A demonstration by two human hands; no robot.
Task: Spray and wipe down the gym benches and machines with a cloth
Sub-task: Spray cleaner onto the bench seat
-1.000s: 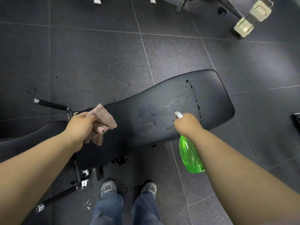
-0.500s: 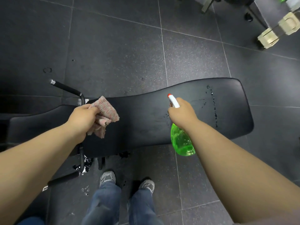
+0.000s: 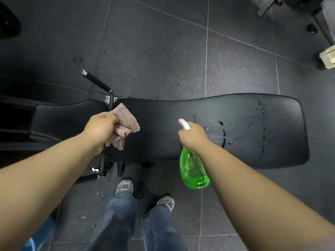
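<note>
Black bench pad (image 3: 208,113), seemingly wet-streaked; hands grip pink cloth (image 3: 125,122) and green spray bottle (image 3: 193,171).

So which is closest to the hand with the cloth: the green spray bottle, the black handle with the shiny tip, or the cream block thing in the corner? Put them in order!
From the left hand, in the head view:
1. Black handle: just above the hand, by the bench's left end.
2. Green spray bottle: to the right, held in the right hand.
3. Cream block: far right edge, on the floor.
</note>
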